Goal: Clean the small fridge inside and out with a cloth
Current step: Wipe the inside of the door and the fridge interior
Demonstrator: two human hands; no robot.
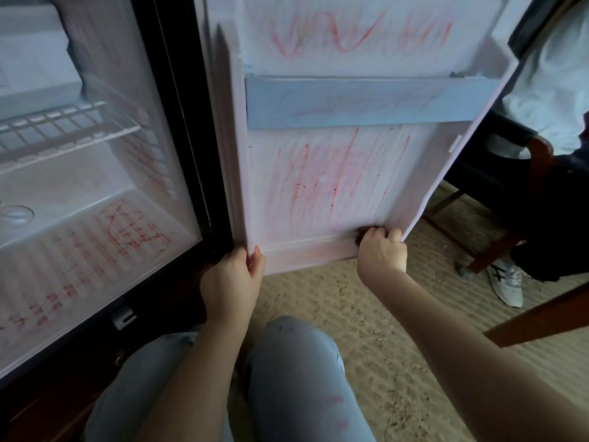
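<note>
Small fridge (191, 122) stands open at left, its cabinet set low by the floor. Red scribbles cover the ribbed cabinet floor (127, 231) and run up the right inner wall. None of that looks wiped.

The door (318, 186) is swung wide at centre with its inner liner facing the camera. Red scrawl is heavy on the lower panel and on the upper panel too, with a faint pink smear along the bottom lip. The blue door rail (350, 103) crosses the middle with fainter marks on it.

Carpet (350, 314) lies below. The person's jeans knees (296, 362) are at the bottom. At right are a wooden chair (497, 250) and a second person's shoe (506, 282).

A wire shelf (63, 129) sits upper left in the cabinet.

Left hand (232, 282) clasps the door's lower hinge-side corner, thumb on one face and fingers on the other, steadying it.

Right hand (381, 250) is at the door's bottom edge near the outer corner. Its fingers are curled over a small dark wad, most likely the cloth (363, 232), pressed on the liner. It is mostly hidden.

Progress judged early: the door liner is barely begun. The cabinet inside and the whole outside are left to do, though the outside is not visible here.
</note>
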